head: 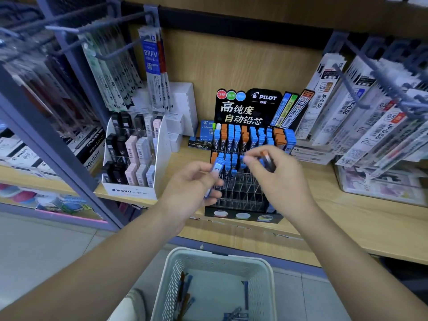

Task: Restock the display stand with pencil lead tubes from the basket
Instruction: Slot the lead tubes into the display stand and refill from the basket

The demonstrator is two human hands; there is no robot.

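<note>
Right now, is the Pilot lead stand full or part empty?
Part empty. On the display stand the back rows hold blue and orange lead tubes; the front slots are bare.

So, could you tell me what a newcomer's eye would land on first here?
The black display stand mid-shelf stands out, back rows full of blue and orange caps, front slots empty. Before it, the left hand holds a blue-capped tube, the right hand an orange-capped tube. A pale basket sits below.
</note>
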